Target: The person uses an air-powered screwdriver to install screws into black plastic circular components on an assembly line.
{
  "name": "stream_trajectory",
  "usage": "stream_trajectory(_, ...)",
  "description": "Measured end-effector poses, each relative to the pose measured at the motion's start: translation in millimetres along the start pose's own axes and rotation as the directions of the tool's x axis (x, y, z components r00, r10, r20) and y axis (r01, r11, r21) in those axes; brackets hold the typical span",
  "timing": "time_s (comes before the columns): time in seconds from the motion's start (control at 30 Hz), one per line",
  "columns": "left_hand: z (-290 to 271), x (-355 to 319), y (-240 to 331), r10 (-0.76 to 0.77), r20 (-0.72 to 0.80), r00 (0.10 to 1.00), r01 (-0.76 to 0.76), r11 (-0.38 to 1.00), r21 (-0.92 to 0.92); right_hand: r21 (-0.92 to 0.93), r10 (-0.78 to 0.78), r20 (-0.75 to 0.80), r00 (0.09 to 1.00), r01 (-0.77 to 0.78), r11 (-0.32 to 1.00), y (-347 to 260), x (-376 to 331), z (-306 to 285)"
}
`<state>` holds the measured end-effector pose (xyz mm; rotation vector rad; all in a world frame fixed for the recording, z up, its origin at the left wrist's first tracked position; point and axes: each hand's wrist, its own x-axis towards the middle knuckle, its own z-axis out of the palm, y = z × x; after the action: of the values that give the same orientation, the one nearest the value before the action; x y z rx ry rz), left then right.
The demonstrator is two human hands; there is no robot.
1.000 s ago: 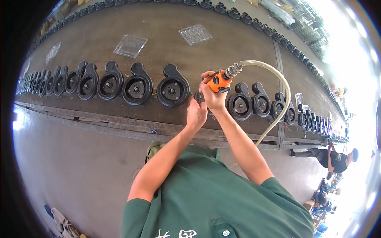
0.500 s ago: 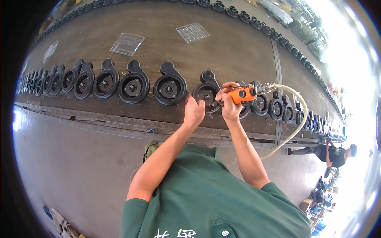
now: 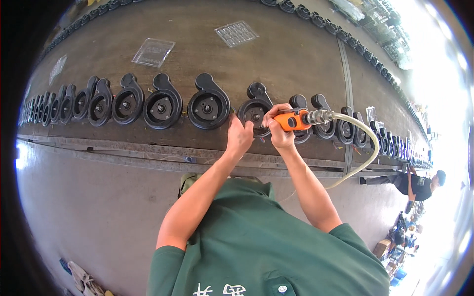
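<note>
In my right hand (image 3: 279, 130) is an orange air screwdriver (image 3: 293, 122), lying nearly level with its hose end to the right. Its tip points left at the round face of a black housing (image 3: 256, 92) that has a short neck on top; whether the tip touches a screw is hidden by my fingers. My left hand (image 3: 239, 137) grips the lower left rim of this same housing, thumb in front. A metal shaft stands out from the middle of its dark disc.
A line of similar black housings (image 3: 207, 104) runs along the bench's near edge on both sides. Clear plastic trays (image 3: 154, 52) lie further back. A pale hose (image 3: 371, 140) loops from the screwdriver toward me. At the far right a person (image 3: 419, 188) stands by the bench.
The screwdriver and my right hand have moved a little up and left across the housing's face. My left hand keeps its grip on the rim. The whole view has shifted slightly.
</note>
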<state>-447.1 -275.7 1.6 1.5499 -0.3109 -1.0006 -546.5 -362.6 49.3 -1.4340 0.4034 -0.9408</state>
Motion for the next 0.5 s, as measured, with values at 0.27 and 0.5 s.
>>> stream_trajectory(0.27,-3.2,6.8,14.1,-0.203,0.161,0.966,0.245,0.914,-0.322,-0.032,-0.045,-0.118,0.992,0.042,0.999,-11.5,7.2,16.1)
stream_trajectory(0.5,5.6,-12.0,14.0,-0.301,0.071,0.951,0.286,0.769,-0.572,0.030,-0.085,-0.406,0.910,0.106,0.994,-49.9,-13.5,47.4)
